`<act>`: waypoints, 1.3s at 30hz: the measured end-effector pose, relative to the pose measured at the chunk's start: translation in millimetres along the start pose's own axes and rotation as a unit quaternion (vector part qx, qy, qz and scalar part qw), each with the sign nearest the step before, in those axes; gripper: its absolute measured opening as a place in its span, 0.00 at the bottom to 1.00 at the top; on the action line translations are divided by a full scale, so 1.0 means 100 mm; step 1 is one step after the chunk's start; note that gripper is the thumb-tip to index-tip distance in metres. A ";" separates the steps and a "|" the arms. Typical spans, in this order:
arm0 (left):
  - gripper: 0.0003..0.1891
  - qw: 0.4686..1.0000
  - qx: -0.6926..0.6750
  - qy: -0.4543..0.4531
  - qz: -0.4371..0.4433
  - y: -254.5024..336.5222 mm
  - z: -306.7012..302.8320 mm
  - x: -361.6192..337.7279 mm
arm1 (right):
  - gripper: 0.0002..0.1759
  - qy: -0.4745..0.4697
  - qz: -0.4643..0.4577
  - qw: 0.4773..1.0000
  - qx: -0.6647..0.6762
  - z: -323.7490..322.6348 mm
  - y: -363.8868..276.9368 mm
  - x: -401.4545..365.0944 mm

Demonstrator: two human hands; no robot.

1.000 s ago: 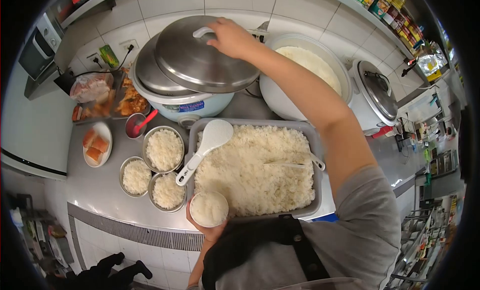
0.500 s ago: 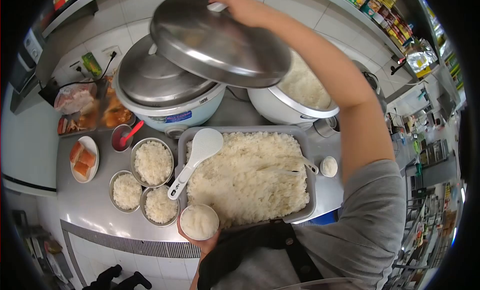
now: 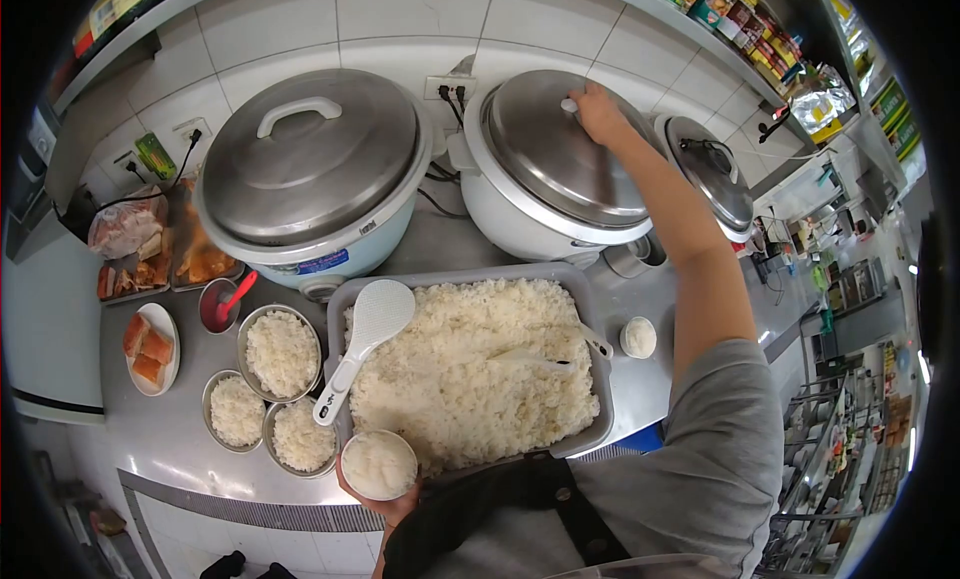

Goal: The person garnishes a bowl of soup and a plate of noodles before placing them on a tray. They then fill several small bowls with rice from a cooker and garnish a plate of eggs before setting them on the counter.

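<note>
My right hand [image 3: 600,117] grips the handle of a round metal lid [image 3: 560,169], which sits on the right-hand rice cooker [image 3: 515,219]. Low in the view, my left hand [image 3: 403,503] is closed around a small white bowl of rice [image 3: 379,466], held at the near left corner of a grey tub [image 3: 595,434]. Cooked rice [image 3: 470,369] fills that tub. Across its left rim lies a white rice paddle [image 3: 378,324], its handle towards me. A second pale utensil [image 3: 598,341] is partly buried in the rice at the right.
A lidded rice cooker [image 3: 300,169] stands at the left. Several metal bowls of rice [image 3: 281,354] are left of the tub, near a red-handled scoop [image 3: 238,291] and a plate of orange-brown pieces [image 3: 152,351]. A rice cup [image 3: 638,337] is at the right.
My right hand has brought the lid down and right onto the right-hand cooker, covering the rice inside. My left hand still holds the bowl. The view has shifted slightly.
</note>
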State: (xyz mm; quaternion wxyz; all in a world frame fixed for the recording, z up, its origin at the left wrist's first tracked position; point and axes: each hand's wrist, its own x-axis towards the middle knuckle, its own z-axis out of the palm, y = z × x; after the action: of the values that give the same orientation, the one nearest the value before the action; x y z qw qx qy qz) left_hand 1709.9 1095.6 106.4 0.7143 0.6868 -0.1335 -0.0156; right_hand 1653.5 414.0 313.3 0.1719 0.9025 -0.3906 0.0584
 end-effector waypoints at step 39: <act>0.64 0.991 0.053 -0.091 0.080 -0.04 -0.14 0.06 | 0.34 -0.068 -0.043 0.991 0.106 -0.49 -0.83 -1.54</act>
State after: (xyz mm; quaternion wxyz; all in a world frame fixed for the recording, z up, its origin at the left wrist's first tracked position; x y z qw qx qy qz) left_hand 1718.9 1108.0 103.1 0.6605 0.7067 -0.2531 -0.0139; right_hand 1608.8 589.9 299.7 0.0504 0.9334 -0.3539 0.0312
